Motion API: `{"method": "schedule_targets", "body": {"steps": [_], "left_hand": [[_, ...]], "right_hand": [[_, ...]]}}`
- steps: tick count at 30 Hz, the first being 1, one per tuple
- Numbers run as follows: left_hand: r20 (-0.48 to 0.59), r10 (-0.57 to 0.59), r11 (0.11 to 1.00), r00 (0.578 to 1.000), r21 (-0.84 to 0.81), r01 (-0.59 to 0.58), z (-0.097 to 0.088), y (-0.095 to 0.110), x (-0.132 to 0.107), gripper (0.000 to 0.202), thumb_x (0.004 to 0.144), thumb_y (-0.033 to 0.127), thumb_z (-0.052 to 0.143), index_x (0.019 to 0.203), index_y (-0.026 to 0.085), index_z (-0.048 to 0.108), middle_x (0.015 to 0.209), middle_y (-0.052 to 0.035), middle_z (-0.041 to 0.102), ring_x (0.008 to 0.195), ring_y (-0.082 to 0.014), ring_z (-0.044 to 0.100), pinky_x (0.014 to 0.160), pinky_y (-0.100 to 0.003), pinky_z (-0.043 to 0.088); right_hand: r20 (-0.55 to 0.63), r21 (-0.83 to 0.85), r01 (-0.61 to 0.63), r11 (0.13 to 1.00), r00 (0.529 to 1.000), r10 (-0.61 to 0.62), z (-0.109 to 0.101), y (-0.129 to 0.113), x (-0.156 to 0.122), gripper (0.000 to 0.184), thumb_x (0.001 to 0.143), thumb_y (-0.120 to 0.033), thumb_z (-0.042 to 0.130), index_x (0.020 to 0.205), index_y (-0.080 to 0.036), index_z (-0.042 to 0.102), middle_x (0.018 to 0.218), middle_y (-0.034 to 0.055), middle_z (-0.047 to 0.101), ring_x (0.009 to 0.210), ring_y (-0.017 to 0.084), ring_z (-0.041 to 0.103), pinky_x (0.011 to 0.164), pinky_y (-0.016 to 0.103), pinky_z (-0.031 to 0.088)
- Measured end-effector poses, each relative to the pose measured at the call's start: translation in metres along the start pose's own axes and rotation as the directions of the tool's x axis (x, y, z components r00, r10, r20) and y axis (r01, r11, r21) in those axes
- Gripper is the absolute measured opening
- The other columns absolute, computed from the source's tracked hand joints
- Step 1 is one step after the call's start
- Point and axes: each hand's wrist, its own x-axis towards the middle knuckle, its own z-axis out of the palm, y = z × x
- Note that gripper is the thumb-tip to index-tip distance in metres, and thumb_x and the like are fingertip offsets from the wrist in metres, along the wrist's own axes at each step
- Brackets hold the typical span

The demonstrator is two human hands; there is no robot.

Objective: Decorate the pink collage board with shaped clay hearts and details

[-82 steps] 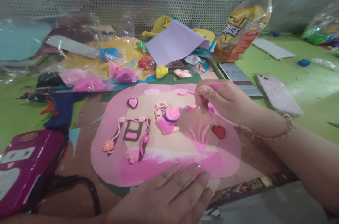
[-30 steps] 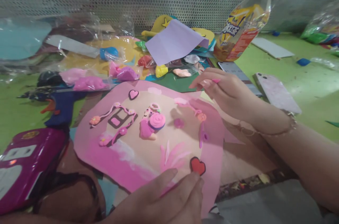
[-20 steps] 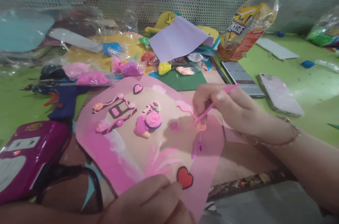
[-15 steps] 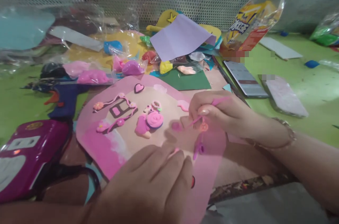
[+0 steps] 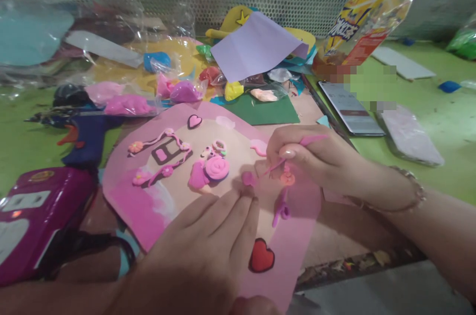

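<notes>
Since the earliest view, the pink card (image 5: 122, 191) has been turned clockwise: its red heart (image 5: 262, 255), then near 3 o'clock, now lies near 5. The left hand (image 5: 201, 240) has come in from the card's lower edge and lies flat over it, fingers straight and close together, gripping nothing that shows; their tips reach a small purple lump (image 5: 248, 178), though whether they touch it I cannot tell. The right hand (image 5: 312, 161), at 2 o'clock, has its fingers closed in a pinch on a slim pink tool (image 5: 314, 139), whose thin tip slants down toward the lump.

The card is smooth and round-cornered, with streaky magenta and white colouring at 8 o'clock. Near its middle sits a soft, clay-like snail (image 5: 215, 168) with a tightly coiled shell. At 10 o'clock, wavy strands and petalled flowers frame a dark-edged window (image 5: 171, 150); at 3 o'clock lie a ridged orange flower (image 5: 287, 178) and a purple curl (image 5: 285, 212). Beyond, crinkled clear bags hold bright lumps on the green counter (image 5: 416, 106).
</notes>
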Motion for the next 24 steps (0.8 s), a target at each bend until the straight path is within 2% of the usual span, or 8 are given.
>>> {"method": "schedule_targets", "body": {"steps": [4, 8, 11, 13, 18, 20, 24], "left_hand": [[-0.028, -0.043, 0.999, 0.999, -0.018, 0.043, -0.0012, 0.0027, 0.003, 0.061, 0.094, 0.053, 0.029, 0.119, 0.009, 0.063, 0.123, -0.011, 0.064, 0.118, -0.0253, 0.053, 0.101, -0.037, 0.03], [0.014, -0.074, 0.995, 0.997, -0.065, 0.074, -0.0036, 0.0019, 0.0084, 0.063, 0.095, 0.058, 0.027, 0.118, 0.013, 0.064, 0.122, -0.0067, 0.065, 0.116, -0.0219, 0.055, 0.099, -0.034, 0.032], [0.0, -0.033, 0.999, 0.999, -0.029, 0.033, -0.0016, 0.0016, 0.0075, 0.063, 0.093, 0.059, 0.032, 0.115, 0.01, 0.066, 0.114, -0.0097, 0.069, 0.106, -0.0249, 0.06, 0.092, -0.037, 0.038], [0.021, -0.045, 0.999, 0.999, -0.019, 0.045, 0.0009, 0.0026, 0.0047, 0.061, 0.093, 0.056, 0.033, 0.115, 0.009, 0.065, 0.113, -0.0109, 0.069, 0.104, -0.0256, 0.061, 0.09, -0.038, 0.041], [-0.025, -0.083, 0.996, 0.996, -0.02, 0.083, 0.0004, 0.0051, 0.0026, 0.059, 0.092, 0.056, 0.034, 0.119, 0.011, 0.062, 0.122, -0.0107, 0.065, 0.112, -0.0242, 0.059, 0.094, -0.037, 0.04], [0.015, -0.088, 0.996, 0.996, -0.032, 0.088, -0.0026, 0.0046, 0.0052, 0.059, 0.091, 0.057, 0.038, 0.123, 0.012, 0.059, 0.126, -0.0092, 0.063, 0.115, -0.0232, 0.057, 0.097, -0.037, 0.038], [0.028, -0.082, 0.995, 0.996, -0.049, 0.083, -0.0063, 0.0027, 0.0085, 0.063, 0.09, 0.06, 0.041, 0.127, 0.012, 0.055, 0.13, -0.0086, 0.06, 0.12, -0.023, 0.053, 0.099, -0.038, 0.036]], "right_hand": [[0.018, 0.002, 0.025, 1.0, 1.0, -0.025, -0.0004, -0.0014, -0.0008, 0.036, 0.1, -0.035, 0.034, 0.079, -0.017, 0.057, 0.073, 0.0011, 0.059, 0.068, 0.01, 0.053, 0.063, 0.022, 0.04], [-0.001, -0.012, 0.008, 1.0, 1.0, -0.008, -0.0015, -0.004, -0.0004, 0.037, 0.1, -0.035, 0.033, 0.077, -0.017, 0.056, 0.073, 0.0016, 0.059, 0.067, 0.01, 0.053, 0.061, 0.023, 0.04], [0.001, -0.031, 0.025, 0.999, 1.0, -0.025, -0.0015, -0.0034, -0.0004, 0.036, 0.1, -0.035, 0.033, 0.079, -0.018, 0.057, 0.073, 0.0016, 0.059, 0.068, 0.01, 0.053, 0.062, 0.023, 0.04], [0.005, -0.033, 0.025, 0.999, 1.0, -0.025, -0.0009, -0.0024, -0.0007, 0.035, 0.1, -0.035, 0.033, 0.081, -0.018, 0.057, 0.075, 0.0016, 0.06, 0.069, 0.011, 0.054, 0.063, 0.023, 0.04], [0.029, -0.053, 0.039, 0.998, 0.999, -0.037, 0.0, -0.003, -0.002, 0.037, 0.1, -0.037, 0.032, 0.081, -0.018, 0.056, 0.075, 0.0022, 0.06, 0.07, 0.011, 0.054, 0.065, 0.024, 0.041], [0.04, -0.068, 0.043, 0.997, 0.998, -0.041, 0.0002, -0.004, -0.0022, 0.034, 0.1, -0.034, 0.033, 0.081, -0.018, 0.056, 0.076, 0.0024, 0.061, 0.071, 0.012, 0.054, 0.065, 0.024, 0.041], [0.024, -0.074, 0.066, 0.995, 0.998, -0.064, 0.0006, -0.0051, -0.0016, 0.033, 0.1, -0.031, 0.033, 0.081, -0.018, 0.056, 0.076, 0.0021, 0.059, 0.072, 0.012, 0.054, 0.066, 0.024, 0.04]]}}
